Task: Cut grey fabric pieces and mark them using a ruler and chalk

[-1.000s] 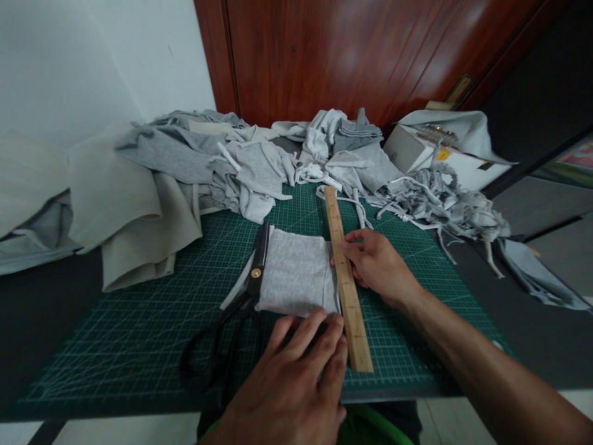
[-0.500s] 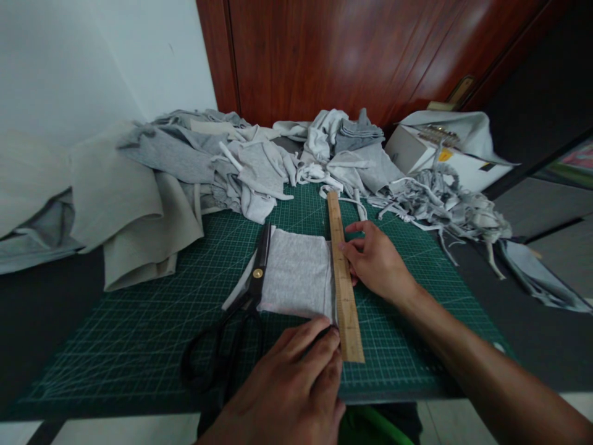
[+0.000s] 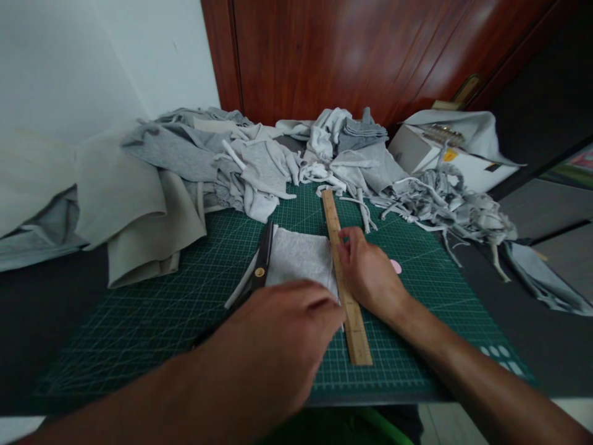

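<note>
A square of light grey knit fabric [image 3: 301, 253] lies on the green cutting mat [image 3: 204, 272]. Along its right side runs a wooden ruler [image 3: 349, 309], tilted slightly. My right hand [image 3: 368, 266] is closed at the ruler's right edge, fingers bent onto it. My left hand [image 3: 290, 327] hovers over the near part of the fabric with curled fingers pressed together, close to the ruler. Whatever those fingers hold, if anything, is hidden. Black scissors [image 3: 265, 253] lie along the fabric's left edge, their handles mostly covered by my left hand and forearm.
Heaps of grey fabric scraps [image 3: 259, 164] line the back. Beige cloth [image 3: 125, 204] overhangs the mat's left side. A white box [image 3: 463, 164] and tangled strips [image 3: 445, 198] are at the right. A pink oval piece [image 3: 395, 266] lies beside my right hand.
My left hand has lifted from the fabric's near corner and its fingers have curled. My right hand's fingers have drawn in at the ruler, whose tilt has grown slightly. The pink piece now shows.
</note>
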A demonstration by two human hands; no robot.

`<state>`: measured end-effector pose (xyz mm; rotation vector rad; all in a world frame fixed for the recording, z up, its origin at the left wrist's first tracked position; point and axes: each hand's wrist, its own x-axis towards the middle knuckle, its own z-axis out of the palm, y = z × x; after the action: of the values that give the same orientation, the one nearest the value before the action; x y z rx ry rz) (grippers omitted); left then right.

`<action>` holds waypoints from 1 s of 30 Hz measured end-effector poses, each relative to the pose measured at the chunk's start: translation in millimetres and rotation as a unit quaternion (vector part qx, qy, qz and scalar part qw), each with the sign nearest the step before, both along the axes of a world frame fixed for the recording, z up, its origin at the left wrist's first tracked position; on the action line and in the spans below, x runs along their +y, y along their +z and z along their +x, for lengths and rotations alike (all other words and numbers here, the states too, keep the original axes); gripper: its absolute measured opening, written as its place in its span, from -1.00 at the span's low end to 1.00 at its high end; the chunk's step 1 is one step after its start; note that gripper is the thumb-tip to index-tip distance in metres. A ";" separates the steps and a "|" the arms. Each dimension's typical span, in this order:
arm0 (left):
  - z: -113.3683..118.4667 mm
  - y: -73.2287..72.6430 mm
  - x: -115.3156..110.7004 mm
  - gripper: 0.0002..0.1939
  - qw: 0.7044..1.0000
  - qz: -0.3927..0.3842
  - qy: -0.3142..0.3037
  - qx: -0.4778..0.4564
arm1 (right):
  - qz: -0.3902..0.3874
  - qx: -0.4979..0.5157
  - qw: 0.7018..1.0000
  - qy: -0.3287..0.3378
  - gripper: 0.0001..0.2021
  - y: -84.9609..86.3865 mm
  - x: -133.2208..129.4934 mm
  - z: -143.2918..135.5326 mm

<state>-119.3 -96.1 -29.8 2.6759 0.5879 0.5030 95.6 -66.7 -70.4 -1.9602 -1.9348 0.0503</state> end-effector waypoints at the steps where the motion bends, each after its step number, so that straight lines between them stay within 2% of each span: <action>1: 4.6 5.5 15.7 -0.76 1.000 0.009 -0.007 0.008 | -0.002 -0.001 1.000 0.003 -0.75 -0.1 -0.1 0.1; 4: 21.6 7.6 57.8 -0.80 0.996 0.033 -0.082 0.026 | -0.011 -0.001 1.000 0.014 -0.74 0.9 -1.0 0.1; 6: 31.0 -0.4 75.2 -0.88 0.990 0.039 -0.131 0.029 | -0.019 0.001 1.000 0.020 -0.73 2.0 -1.0 1.0; 8: 35.3 -10.6 83.5 -0.88 0.987 0.048 -0.150 0.018 | -0.015 0.014 0.999 0.026 -0.71 2.7 0.0 3.4; 13: 31.0 -23.8 85.4 -0.80 0.990 0.030 -0.135 -0.017 | 0.028 0.096 0.994 0.041 -0.72 1.6 3.7 14.1; 19: 30.9 -21.7 85.0 -0.85 0.991 -0.013 -0.135 -0.003 | 0.035 0.205 0.978 0.024 -0.74 -0.9 4.8 19.5; 24: 30.6 -19.3 75.7 -0.58 0.995 -0.018 -0.097 -0.013 | -0.001 0.342 0.940 -0.008 -0.68 -1.7 3.5 22.0; 27: 30.5 -16.0 70.0 -0.61 0.995 -0.018 -0.093 0.007 | -0.028 0.407 0.913 -0.010 -0.63 -1.5 1.7 24.4; 30: 30.5 -13.8 67.2 -0.59 0.994 -0.012 -0.098 0.038 | -0.040 0.416 0.909 0.012 -0.68 -0.8 0.6 28.0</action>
<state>-88.8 -28.9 -43.6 2.7028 0.3439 0.3383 123.7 -66.1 -71.2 -1.5600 -1.3807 0.8377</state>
